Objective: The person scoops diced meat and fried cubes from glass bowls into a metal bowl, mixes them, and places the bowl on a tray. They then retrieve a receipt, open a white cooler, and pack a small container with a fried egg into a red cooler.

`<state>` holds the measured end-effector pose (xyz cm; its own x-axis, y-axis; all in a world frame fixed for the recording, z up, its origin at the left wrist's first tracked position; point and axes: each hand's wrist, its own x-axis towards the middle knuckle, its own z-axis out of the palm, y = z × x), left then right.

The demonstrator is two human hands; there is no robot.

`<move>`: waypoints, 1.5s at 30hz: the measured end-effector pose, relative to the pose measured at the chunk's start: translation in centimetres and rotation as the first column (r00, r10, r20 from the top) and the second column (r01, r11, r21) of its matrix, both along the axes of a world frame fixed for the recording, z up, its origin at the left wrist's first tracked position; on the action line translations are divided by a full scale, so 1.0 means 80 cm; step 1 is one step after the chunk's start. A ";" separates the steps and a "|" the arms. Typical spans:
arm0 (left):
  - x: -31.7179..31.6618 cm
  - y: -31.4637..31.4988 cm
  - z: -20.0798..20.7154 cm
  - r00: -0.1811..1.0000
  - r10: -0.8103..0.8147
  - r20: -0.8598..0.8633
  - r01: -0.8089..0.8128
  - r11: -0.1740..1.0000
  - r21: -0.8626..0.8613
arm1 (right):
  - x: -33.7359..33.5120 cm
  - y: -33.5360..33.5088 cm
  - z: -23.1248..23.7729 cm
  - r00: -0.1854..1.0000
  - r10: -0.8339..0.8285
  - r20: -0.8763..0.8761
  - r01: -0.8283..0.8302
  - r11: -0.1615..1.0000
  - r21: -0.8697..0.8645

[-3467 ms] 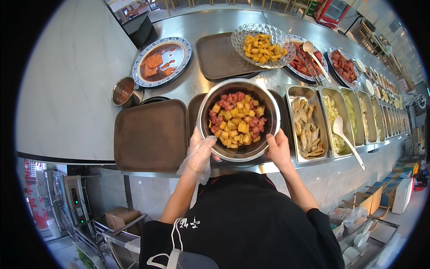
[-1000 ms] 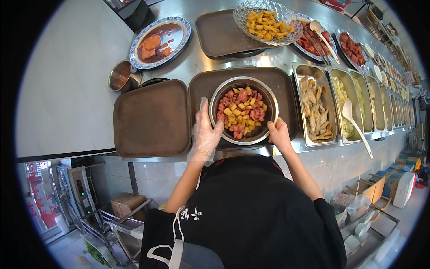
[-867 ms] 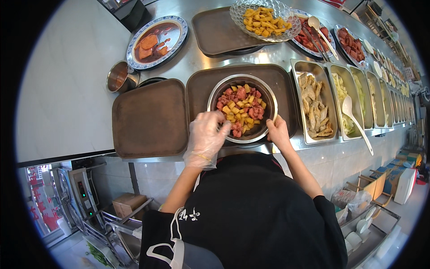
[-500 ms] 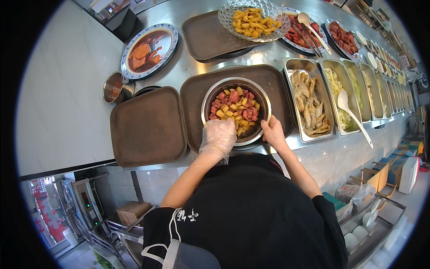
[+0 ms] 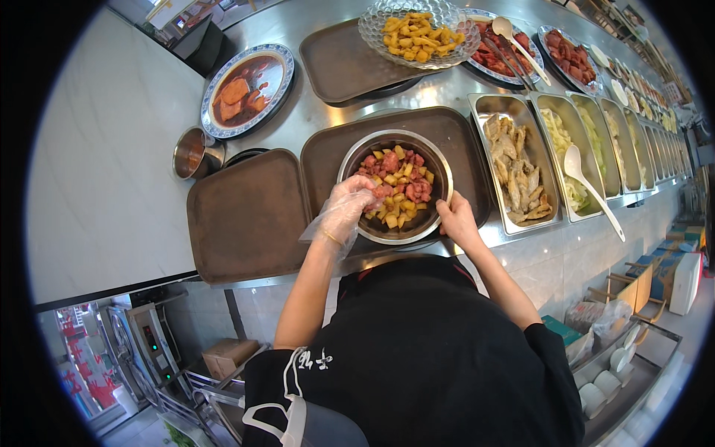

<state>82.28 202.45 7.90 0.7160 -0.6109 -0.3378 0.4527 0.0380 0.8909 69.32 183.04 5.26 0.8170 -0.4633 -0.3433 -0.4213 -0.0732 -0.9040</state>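
Observation:
A round metal bowl holds chunks of reddish meat and yellow potato-like cubes. My left hand, in a clear plastic glove, reaches over the bowl's left rim. Its fingers are drawn together on a piece of the red meat at the left of the food; the fingertips are partly hidden. My right hand is bare and grips the bowl's right rim, thumb on top. Beneath the bowl lies a brown tray.
Another brown tray lies to the left, below a metal cup and a plate of sauced food. Metal pans line the right, one with a white spoon. A glass bowl of yellow pieces stands behind.
My left hand has shifted left and up from the bowl's front edge, uncovering potato cubes, and its fingers are now at the meat. My right hand stays on the rim.

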 end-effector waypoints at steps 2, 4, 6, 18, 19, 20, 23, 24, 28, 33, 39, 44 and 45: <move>0.001 -0.001 0.000 0.998 -0.055 -0.023 0.053 0.996 -0.079 | 0.000 0.001 0.000 1.000 -0.001 -0.016 0.001 1.000 -0.002; 0.000 -0.001 0.002 0.997 -0.062 -0.041 0.058 0.994 -0.091 | 0.000 0.001 -0.001 1.000 -0.004 -0.015 0.004 1.000 -0.009; -0.003 0.000 0.004 0.998 -0.040 -0.046 0.037 0.997 -0.067 | 0.000 0.001 -0.003 1.000 -0.007 -0.010 0.007 1.000 -0.009; -0.002 -0.015 0.008 0.631 -0.257 0.732 -0.140 0.891 0.433 | -0.001 0.005 -0.005 0.999 -0.036 0.017 0.036 0.999 -0.012; -0.006 -0.016 0.011 0.533 -0.365 0.764 -0.187 0.829 0.527 | 0.000 0.005 -0.005 0.999 -0.037 0.016 0.037 0.999 -0.018; -0.009 -0.020 0.014 0.496 -0.408 0.767 -0.167 0.822 0.545 | 0.000 0.006 -0.004 0.999 -0.040 0.013 0.040 0.999 -0.024; -0.011 -0.033 0.020 0.366 -0.433 0.824 -0.122 0.855 0.504 | 0.000 0.007 -0.003 0.999 -0.048 0.019 0.049 0.998 -0.033; -0.011 -0.039 0.020 0.321 -0.436 0.841 -0.131 0.859 0.495 | 0.000 0.008 -0.002 0.998 -0.053 0.017 0.053 0.998 -0.030; -0.012 -0.067 0.010 0.184 -0.520 0.834 -0.081 0.838 0.540 | 0.001 0.007 -0.006 0.998 -0.056 0.014 0.057 0.996 -0.063; -0.023 -0.092 -0.004 0.072 -0.693 0.717 -0.097 0.711 0.697 | 0.004 0.004 -0.016 0.998 -0.058 0.025 0.060 0.993 -0.104; -0.015 -0.085 0.001 0.178 -0.575 0.799 -0.042 0.807 0.590 | 0.003 0.003 -0.026 0.998 -0.059 0.026 0.061 0.991 -0.115; -0.005 -0.057 0.006 0.572 -0.387 0.723 -0.012 0.878 0.479 | 0.002 0.004 -0.027 0.996 -0.059 0.064 0.068 0.988 -0.140; -0.002 -0.052 0.005 0.639 -0.356 0.681 -0.014 0.880 0.474 | 0.002 0.003 -0.027 0.998 -0.050 0.035 0.055 0.987 -0.149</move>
